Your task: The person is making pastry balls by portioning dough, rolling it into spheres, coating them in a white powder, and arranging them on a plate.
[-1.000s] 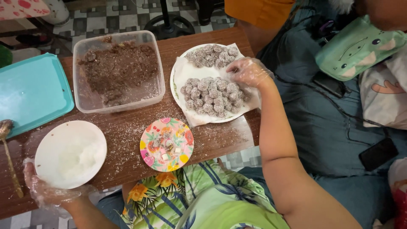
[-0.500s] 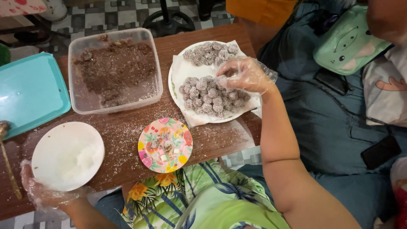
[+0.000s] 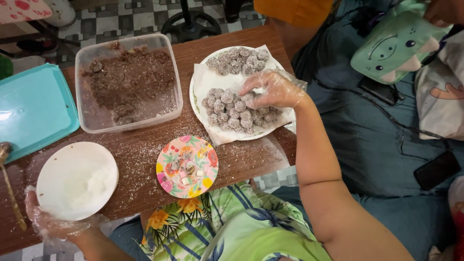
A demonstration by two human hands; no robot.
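Observation:
My right hand [image 3: 270,89], in a clear plastic glove, rests on the sugar-coated brown balls [image 3: 232,113] piled on a paper-lined white plate [image 3: 203,82]; its fingers curl around one ball at the pile's top. My left hand [image 3: 48,220], also gloved, lies at the table's near left edge, touching the rim of a white plate of white powder [image 3: 77,179]. A clear plastic tub of brown mixture [image 3: 128,82] stands behind it. A small flowery plate [image 3: 187,166] with a few small white and brown pieces sits between the two plates.
A teal lid [image 3: 34,108] lies at the left, with a spoon [image 3: 9,188] beside the table's left edge. White powder is scattered over the brown wooden table [image 3: 145,150]. A person in blue sits at the right with a green plush bag [image 3: 394,43] and a black phone [image 3: 437,169].
My right hand has slid from the plate's far right rim toward the middle of the pile and closed on a ball. The left hand has stayed by the white plate.

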